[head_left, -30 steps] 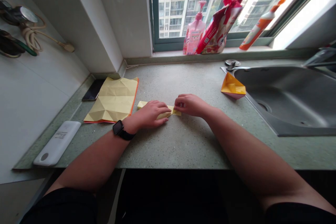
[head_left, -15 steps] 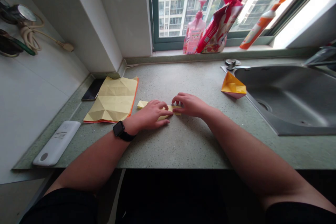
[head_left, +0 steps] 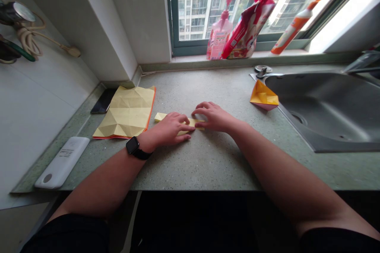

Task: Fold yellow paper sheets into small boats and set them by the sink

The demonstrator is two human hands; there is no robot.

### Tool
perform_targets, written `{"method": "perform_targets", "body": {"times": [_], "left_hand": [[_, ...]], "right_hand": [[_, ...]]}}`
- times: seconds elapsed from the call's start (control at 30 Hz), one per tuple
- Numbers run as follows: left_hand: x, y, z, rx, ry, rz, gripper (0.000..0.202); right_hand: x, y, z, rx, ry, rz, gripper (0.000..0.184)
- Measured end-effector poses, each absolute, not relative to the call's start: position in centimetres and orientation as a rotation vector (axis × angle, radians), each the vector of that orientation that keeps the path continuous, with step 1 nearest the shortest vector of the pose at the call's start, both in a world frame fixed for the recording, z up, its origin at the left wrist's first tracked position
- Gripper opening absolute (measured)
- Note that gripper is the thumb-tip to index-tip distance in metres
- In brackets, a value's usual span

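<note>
A narrow folded strip of pale yellow paper (head_left: 160, 117) lies on the countertop under both hands. My left hand (head_left: 169, 128), with a black watch at its wrist, rests across the strip's middle, fingers spread and pressing down. My right hand (head_left: 212, 116) is at the strip's right end. Its thumb touches the paper near my left fingertips, while the index finger reaches over the far edge, apart from the thumb. Part of the strip is hidden beneath my left hand. Left of it lies a stack of creased paper sheets (head_left: 127, 110), yellow on top with orange edges.
A folded orange paper piece (head_left: 264, 97) stands beside the steel sink (head_left: 326, 106). At left are a dark phone (head_left: 103, 101) and a white power bank (head_left: 62, 162). A pink pump bottle (head_left: 220, 35), a red bag (head_left: 249, 27) and an orange-white bottle (head_left: 295, 27) line the windowsill.
My right index finger has shifted slightly left and away from me over the strip. My left hand stays in place on the paper. The view has moved very slightly.
</note>
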State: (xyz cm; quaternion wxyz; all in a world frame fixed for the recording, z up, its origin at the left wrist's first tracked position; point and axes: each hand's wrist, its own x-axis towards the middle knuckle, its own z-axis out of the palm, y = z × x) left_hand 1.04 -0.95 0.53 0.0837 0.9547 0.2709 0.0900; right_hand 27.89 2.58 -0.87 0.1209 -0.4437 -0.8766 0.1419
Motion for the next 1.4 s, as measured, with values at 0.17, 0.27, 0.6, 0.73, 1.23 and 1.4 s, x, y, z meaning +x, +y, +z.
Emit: {"method": "perform_targets", "body": {"times": [0.17,0.27,0.6,0.73,1.23,1.4], "left_hand": [[1.0,-0.9,0.5,2.828,0.801,0.284,0.031],[1.1,-0.8,0.5,2.820,0.803,0.286,0.031],[1.1,-0.9,0.6,2.817,0.798,0.275,0.033],[1.0,-0.9,0.4,2.826,0.802,0.273,0.034],[0.6,-0.4,0.8,2.816,0.889,0.329,0.024],[-0.1,0.0,1.1,2.795,1.146,0.470,0.021]], "right_hand": [[29.0,3.4,-1.3,-1.297,-2.536,0.487,0.044],[30.1,4.1,-1.4,-1.361,-2.510,0.548,0.053],[32.4,5.7,-2.2,-1.423,-2.446,0.612,0.059],[31.8,5.6,-1.9,-1.285,-2.283,0.437,0.040],[27.8,2.7,-0.9,-1.071,-2.589,0.523,0.056],[28.7,3.4,-0.5,-1.167,-2.584,0.448,0.055]]}}
